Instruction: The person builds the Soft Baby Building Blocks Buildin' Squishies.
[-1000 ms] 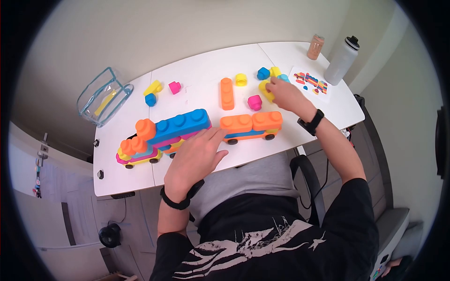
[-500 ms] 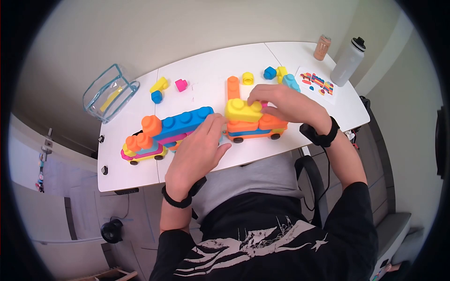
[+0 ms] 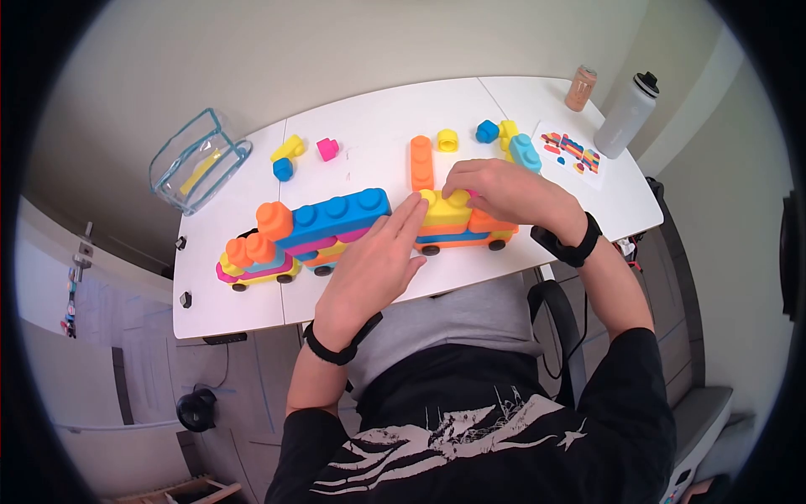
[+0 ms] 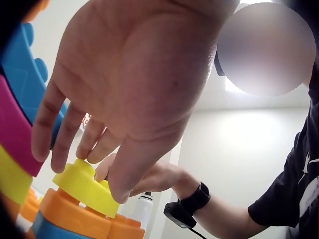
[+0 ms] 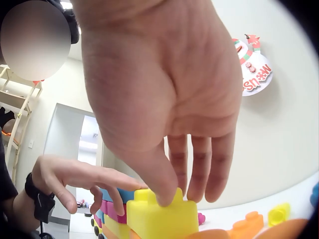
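My right hand (image 3: 508,195) pinches a yellow building block (image 3: 445,216) at one end, thumb and fingers around a stud. In the left wrist view this yellow block (image 4: 82,189) sits slightly tilted over the orange blocks (image 4: 75,214) of the rear wagon, with a thin gap under part of it. My left hand (image 3: 369,273) has its fingers stretched out, fingertips right at the block's left end. Beside the left hand stands the front part of a block train, topped by a long blue block (image 3: 336,210) and an orange block (image 3: 274,220).
Behind the wagon lie a long orange block (image 3: 421,164) and a small yellow block (image 3: 447,140). Blue, yellow and light blue blocks (image 3: 525,153) are at right, near a picture sheet (image 3: 571,151), a can (image 3: 581,88) and a bottle (image 3: 625,118). A clear bag (image 3: 197,164) stands far left.
My right hand has brought the yellow block from the back right and lowered it onto the rear wagon. My left hand has shifted slightly right, to the block's end.
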Action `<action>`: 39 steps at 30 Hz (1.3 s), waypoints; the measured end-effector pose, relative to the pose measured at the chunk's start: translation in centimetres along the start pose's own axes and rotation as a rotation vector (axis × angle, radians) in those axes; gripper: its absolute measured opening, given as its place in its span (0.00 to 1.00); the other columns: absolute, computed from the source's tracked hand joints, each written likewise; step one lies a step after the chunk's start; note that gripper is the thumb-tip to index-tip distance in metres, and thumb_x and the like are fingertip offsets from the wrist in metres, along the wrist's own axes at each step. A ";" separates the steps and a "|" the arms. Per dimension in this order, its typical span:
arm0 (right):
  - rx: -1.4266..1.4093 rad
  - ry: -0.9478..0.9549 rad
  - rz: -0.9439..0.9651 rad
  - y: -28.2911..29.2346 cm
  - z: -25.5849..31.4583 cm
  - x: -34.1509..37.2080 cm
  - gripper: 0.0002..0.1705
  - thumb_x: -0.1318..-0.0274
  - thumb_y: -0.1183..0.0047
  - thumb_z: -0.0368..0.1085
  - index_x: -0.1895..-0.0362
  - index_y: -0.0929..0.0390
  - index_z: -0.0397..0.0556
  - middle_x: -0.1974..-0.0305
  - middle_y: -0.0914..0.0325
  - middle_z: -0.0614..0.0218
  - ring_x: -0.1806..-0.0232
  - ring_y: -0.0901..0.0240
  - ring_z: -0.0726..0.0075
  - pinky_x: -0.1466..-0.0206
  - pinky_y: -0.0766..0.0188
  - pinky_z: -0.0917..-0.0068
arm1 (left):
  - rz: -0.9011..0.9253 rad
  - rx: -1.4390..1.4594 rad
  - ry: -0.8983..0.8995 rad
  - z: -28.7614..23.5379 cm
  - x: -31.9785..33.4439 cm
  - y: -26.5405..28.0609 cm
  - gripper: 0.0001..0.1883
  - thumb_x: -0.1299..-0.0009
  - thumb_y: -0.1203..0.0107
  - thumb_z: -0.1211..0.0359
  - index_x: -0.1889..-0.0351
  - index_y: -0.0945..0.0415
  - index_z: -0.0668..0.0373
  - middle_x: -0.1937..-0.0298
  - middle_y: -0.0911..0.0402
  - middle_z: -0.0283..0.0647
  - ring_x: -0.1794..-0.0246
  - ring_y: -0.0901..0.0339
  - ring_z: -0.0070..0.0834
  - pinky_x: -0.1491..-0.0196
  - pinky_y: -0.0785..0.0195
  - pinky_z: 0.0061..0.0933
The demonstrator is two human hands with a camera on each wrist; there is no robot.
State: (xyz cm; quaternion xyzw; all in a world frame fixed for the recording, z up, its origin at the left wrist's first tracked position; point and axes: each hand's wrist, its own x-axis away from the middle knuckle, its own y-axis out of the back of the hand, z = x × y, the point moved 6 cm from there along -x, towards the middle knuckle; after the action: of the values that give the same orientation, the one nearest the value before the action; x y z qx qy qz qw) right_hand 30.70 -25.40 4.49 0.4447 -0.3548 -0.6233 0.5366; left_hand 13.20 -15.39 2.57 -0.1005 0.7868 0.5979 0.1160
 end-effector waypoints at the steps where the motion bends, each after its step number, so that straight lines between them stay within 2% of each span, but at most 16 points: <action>1: -0.002 0.001 0.003 -0.2 -0.1 0.0 0.17 0.40 0.39 0.21 0.47 0.16 0.44 0.48 0.17 0.59 0.45 0.18 0.46 0.40 0.21 0.56 | 0.003 0.012 0.010 0.1 0.0 -0.2 0.40 0.31 0.29 0.68 0.22 0.35 0.67 0.19 0.31 0.50 0.35 0.20 0.47 0.40 0.20 0.43; 7: -0.055 0.043 0.089 0.3 -1.3 -0.9 0.20 0.41 0.35 0.24 0.43 0.16 0.45 0.46 0.15 0.61 0.45 0.16 0.51 0.40 0.20 0.59 | 0.020 0.032 0.047 0.0 0.0 -0.4 0.38 0.31 0.30 0.68 0.24 0.34 0.69 0.20 0.31 0.51 0.36 0.19 0.49 0.41 0.20 0.44; 9: -0.203 -0.048 0.143 1.4 -3.1 -1.8 0.24 0.44 0.30 0.30 0.41 0.15 0.47 0.44 0.13 0.64 0.48 0.15 0.59 0.41 0.18 0.63 | 0.023 0.024 0.049 -0.1 0.1 -0.3 0.38 0.31 0.30 0.68 0.24 0.34 0.69 0.20 0.30 0.51 0.35 0.19 0.49 0.41 0.20 0.44; 10: -0.284 -0.135 0.149 1.1 -6.1 -2.6 0.30 0.43 0.28 0.36 0.35 0.18 0.49 0.42 0.14 0.65 0.49 0.15 0.62 0.40 0.18 0.64 | 0.027 0.038 0.065 -0.1 0.2 -0.3 0.38 0.30 0.30 0.68 0.23 0.34 0.67 0.20 0.31 0.50 0.32 0.21 0.51 0.38 0.21 0.45; 12: -0.277 -0.189 0.203 1.3 -9.6 -4.0 0.32 0.40 0.29 0.39 0.32 0.21 0.50 0.40 0.15 0.64 0.46 0.15 0.59 0.39 0.19 0.63 | 0.029 0.048 0.075 -0.2 0.3 -0.1 0.39 0.29 0.31 0.68 0.22 0.35 0.65 0.19 0.31 0.50 0.29 0.23 0.53 0.35 0.23 0.46; 14: -0.271 -0.247 0.251 0.7 -13.1 -5.6 0.34 0.38 0.30 0.42 0.29 0.23 0.51 0.38 0.16 0.62 0.44 0.16 0.56 0.37 0.19 0.61 | 0.016 -0.007 0.008 -0.7 0.5 0.3 0.37 0.31 0.30 0.68 0.25 0.33 0.68 0.21 0.30 0.51 0.34 0.20 0.48 0.39 0.20 0.43; 16: -0.020 -0.352 0.151 -0.1 -17.6 -7.0 0.37 0.35 0.34 0.47 0.25 0.27 0.52 0.35 0.18 0.57 0.39 0.18 0.51 0.33 0.21 0.58 | 0.017 -0.011 -0.003 -0.7 0.6 0.6 0.37 0.30 0.30 0.68 0.25 0.32 0.67 0.22 0.29 0.51 0.34 0.20 0.48 0.39 0.20 0.43; 21: 0.185 -0.379 0.119 -5.0 -23.4 -10.1 0.34 0.31 0.40 0.40 0.24 0.28 0.49 0.31 0.22 0.52 0.30 0.24 0.47 0.26 0.27 0.55 | 0.075 0.032 0.045 -0.9 0.9 1.4 0.35 0.29 0.30 0.67 0.25 0.29 0.62 0.23 0.26 0.48 0.30 0.22 0.49 0.35 0.23 0.44; 23: 0.213 -0.388 0.107 -5.5 -23.5 -10.8 0.33 0.30 0.41 0.39 0.23 0.28 0.50 0.30 0.23 0.51 0.28 0.26 0.45 0.25 0.29 0.53 | 0.083 0.029 0.048 -1.0 1.1 1.6 0.34 0.30 0.30 0.67 0.26 0.28 0.60 0.25 0.25 0.47 0.31 0.21 0.48 0.35 0.23 0.43; 25: 0.263 -0.510 0.323 -6.9 -23.8 -11.1 0.31 0.29 0.42 0.38 0.24 0.27 0.49 0.30 0.23 0.50 0.28 0.26 0.43 0.26 0.28 0.52 | 0.088 0.031 0.043 -1.1 1.1 1.8 0.33 0.30 0.30 0.67 0.26 0.27 0.60 0.25 0.25 0.47 0.31 0.21 0.48 0.35 0.23 0.43; 27: 0.267 -0.495 0.266 -6.8 -23.9 -11.0 0.28 0.30 0.41 0.37 0.28 0.24 0.48 0.32 0.22 0.51 0.30 0.25 0.43 0.28 0.26 0.53 | 0.091 0.035 0.045 -0.8 1.0 1.7 0.33 0.30 0.30 0.66 0.27 0.27 0.60 0.25 0.24 0.46 0.31 0.21 0.48 0.35 0.23 0.43; 29: 0.241 -0.452 0.176 -5.7 -22.8 -10.7 0.25 0.35 0.35 0.41 0.37 0.19 0.45 0.39 0.18 0.51 0.35 0.21 0.43 0.34 0.21 0.53 | 0.055 0.020 0.023 -0.8 1.2 1.7 0.32 0.30 0.30 0.66 0.28 0.26 0.60 0.26 0.24 0.46 0.31 0.21 0.47 0.36 0.23 0.43; 30: 0.239 -0.454 0.179 -5.5 -22.4 -10.5 0.25 0.35 0.35 0.41 0.37 0.19 0.45 0.39 0.18 0.51 0.35 0.21 0.43 0.34 0.21 0.53 | 0.058 0.023 0.025 -0.8 1.2 1.6 0.32 0.30 0.30 0.66 0.28 0.26 0.60 0.26 0.24 0.46 0.31 0.21 0.47 0.36 0.23 0.43; 33: 0.201 -0.385 0.127 -5.2 -21.9 -10.6 0.31 0.43 0.25 0.43 0.38 0.19 0.47 0.41 0.19 0.51 0.36 0.21 0.45 0.36 0.21 0.55 | 0.061 0.035 0.023 -0.8 0.9 1.7 0.31 0.29 0.30 0.66 0.28 0.25 0.60 0.26 0.23 0.46 0.30 0.22 0.47 0.36 0.23 0.43; 35: 0.224 -0.383 0.208 -6.0 -22.1 -10.8 0.35 0.50 0.21 0.44 0.39 0.20 0.49 0.40 0.20 0.50 0.35 0.22 0.46 0.36 0.21 0.56 | 0.069 0.041 0.020 -0.9 0.8 1.8 0.31 0.29 0.30 0.66 0.28 0.25 0.60 0.26 0.24 0.46 0.30 0.22 0.47 0.36 0.22 0.43; 39: 0.190 -0.336 0.182 -5.9 -21.6 -10.2 0.34 0.50 0.21 0.43 0.41 0.21 0.49 0.43 0.18 0.51 0.39 0.19 0.46 0.39 0.20 0.57 | 0.070 0.021 0.007 -0.9 0.7 1.7 0.31 0.29 0.30 0.66 0.28 0.26 0.59 0.25 0.24 0.46 0.30 0.22 0.47 0.36 0.22 0.43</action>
State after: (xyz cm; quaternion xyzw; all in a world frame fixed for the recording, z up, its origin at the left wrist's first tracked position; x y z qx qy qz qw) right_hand 49.07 -13.55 -6.74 0.3492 -0.5353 -0.6012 0.4797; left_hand 11.97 -15.82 4.17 -0.0738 0.7965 0.5927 0.0937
